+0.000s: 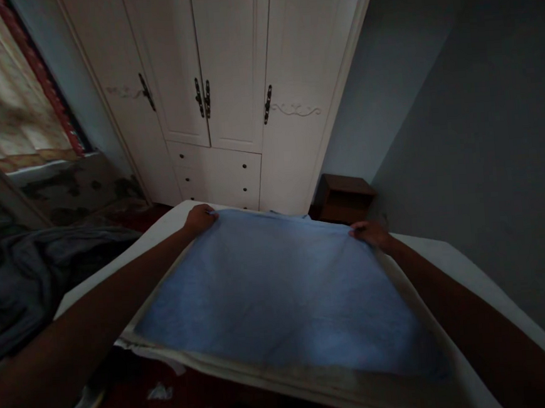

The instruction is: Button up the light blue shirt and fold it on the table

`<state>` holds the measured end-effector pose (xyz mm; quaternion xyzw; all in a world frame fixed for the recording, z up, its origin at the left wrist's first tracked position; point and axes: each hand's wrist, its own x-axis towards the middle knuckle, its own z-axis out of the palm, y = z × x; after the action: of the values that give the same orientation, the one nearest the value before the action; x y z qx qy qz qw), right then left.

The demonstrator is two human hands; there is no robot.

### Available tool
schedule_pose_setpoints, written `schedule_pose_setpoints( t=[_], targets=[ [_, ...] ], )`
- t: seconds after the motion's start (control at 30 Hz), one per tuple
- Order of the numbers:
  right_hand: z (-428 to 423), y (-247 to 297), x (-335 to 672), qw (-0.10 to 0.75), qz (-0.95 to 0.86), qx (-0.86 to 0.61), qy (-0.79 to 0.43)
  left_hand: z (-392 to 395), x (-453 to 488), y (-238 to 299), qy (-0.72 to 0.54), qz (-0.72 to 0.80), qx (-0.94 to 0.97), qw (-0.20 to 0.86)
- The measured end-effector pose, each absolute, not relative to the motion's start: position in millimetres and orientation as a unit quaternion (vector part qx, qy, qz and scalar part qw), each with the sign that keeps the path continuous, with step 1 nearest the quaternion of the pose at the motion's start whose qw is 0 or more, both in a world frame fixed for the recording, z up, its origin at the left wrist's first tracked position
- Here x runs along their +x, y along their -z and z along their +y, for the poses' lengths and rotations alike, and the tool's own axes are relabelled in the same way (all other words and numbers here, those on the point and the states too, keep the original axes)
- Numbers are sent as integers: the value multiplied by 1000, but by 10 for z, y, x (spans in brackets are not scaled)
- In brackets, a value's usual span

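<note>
A light blue cloth (pixel 278 279) is spread out over a pale, padded cover (pixel 247 366) on a white table (pixel 427 248). My left hand (pixel 201 218) pinches its far left corner between thumb and fingers. At the far right corner, my right hand (pixel 370 233) grips the cloth's edge in the same way. Between the two hands the far edge runs fairly straight, with a small bit of blue fabric sticking up beyond it. Faint creases cross the cloth's surface. The cloth's exact kind cannot be made out.
A white wardrobe (pixel 224 63) with dark handles stands beyond the table. To its right is a small brown cabinet (pixel 347 193). Dark clothing (pixel 23 274) lies heaped at the left, below a curtain (pixel 13 92). A shoe (pixel 87 401) and crumpled white scraps (pixel 159 392) lie on the red floor.
</note>
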<state>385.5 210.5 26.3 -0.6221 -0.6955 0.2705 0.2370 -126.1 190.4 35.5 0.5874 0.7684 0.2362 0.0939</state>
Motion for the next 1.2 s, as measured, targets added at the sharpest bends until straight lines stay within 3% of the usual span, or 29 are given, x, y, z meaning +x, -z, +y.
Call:
schedule_pose_setpoints(
  t=[0.4,0.6,0.73,0.87,0.93,1.03,1.2],
  targets=[
    [2351,-589,3337,112,-753,-570,-309,2060,-886,-471,-150,688,704,94],
    [2343,-541,3379,243,-747,-513,-346,2069,-936,-539,-91,562,812,128],
    [2279,-493,3448,294,-726,-510,-355,2050,-965,-546,-59,504,861,27],
    [2256,-406,3372,287,-732,-496,-368,1993,-875,-510,-42,472,879,-55],
    [2244,-377,3290,261,-771,-477,-331,1969,-833,-495,-19,444,891,-89],
    [2203,-378,3148,216,-859,-427,-183,1957,-800,-501,6,412,903,-118],
    [2140,-430,2964,193,-901,-386,-40,1986,-745,-548,-33,486,871,-65]
  ],
)
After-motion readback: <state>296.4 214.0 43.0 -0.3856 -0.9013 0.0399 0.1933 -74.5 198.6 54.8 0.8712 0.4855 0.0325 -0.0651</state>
